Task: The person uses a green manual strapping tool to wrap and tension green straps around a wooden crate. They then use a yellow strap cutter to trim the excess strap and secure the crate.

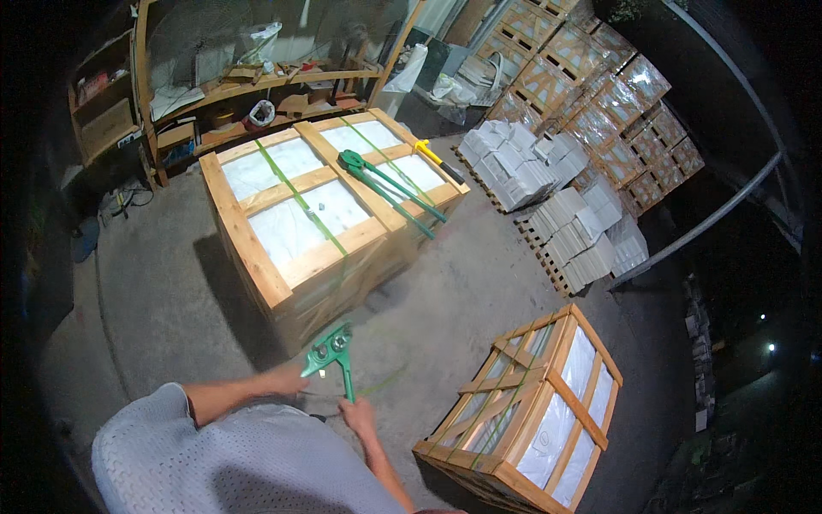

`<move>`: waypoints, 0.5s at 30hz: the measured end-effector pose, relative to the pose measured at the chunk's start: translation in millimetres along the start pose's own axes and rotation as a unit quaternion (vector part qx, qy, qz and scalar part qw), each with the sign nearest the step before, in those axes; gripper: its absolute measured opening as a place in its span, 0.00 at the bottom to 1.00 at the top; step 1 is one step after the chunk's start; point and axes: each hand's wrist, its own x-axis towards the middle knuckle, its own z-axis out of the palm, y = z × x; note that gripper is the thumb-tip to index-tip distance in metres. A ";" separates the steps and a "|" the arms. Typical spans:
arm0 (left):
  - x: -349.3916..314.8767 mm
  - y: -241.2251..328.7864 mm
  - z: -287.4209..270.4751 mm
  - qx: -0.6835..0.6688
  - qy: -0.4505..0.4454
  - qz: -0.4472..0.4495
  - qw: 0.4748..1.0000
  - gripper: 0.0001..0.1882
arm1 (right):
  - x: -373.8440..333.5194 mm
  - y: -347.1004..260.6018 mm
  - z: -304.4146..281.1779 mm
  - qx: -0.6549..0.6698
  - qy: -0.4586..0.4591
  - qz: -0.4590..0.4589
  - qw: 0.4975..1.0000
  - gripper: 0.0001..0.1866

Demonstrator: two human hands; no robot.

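Note:
In front of my body I hold a green metal strapping tensioner [330,347], above the concrete floor. My right hand [360,414] is closed around its lower handle. My left hand [289,379] is closed at the tool's left end, its fingers partly hidden and blurred. A thin green strap [387,379] trails beside the tool, to the right. Beyond my hands stands a large wooden crate [351,240] with white wrapped contents and green straps over its top. A green long-handled strap crimper [390,190] and a yellow-and-black hand tool [438,161] lie on it.
A second, tilted-looking wooden crate [535,403] with green straps stands at right. Behind it are pallets of white slabs [569,227] and stacked wrapped crates [591,94]. A cluttered wooden workbench [265,84] runs along the back left. A metal pole [698,224] slants at the far right.

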 end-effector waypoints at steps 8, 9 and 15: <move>-12.8 -23.7 -60.0 0.094 -0.140 0.078 0.983 0.18 | -16.4 -28.0 -41.3 -0.165 0.053 -0.104 0.979 0.21; -13.8 -22.8 -61.1 0.101 -0.144 0.076 0.981 0.18 | -16.9 -37.5 -41.8 -0.127 0.126 -0.118 0.977 0.21; -17.2 -22.3 -77.7 0.141 -0.179 0.042 0.973 0.17 | 15.8 -68.4 -48.6 -0.154 0.277 -0.155 0.936 0.24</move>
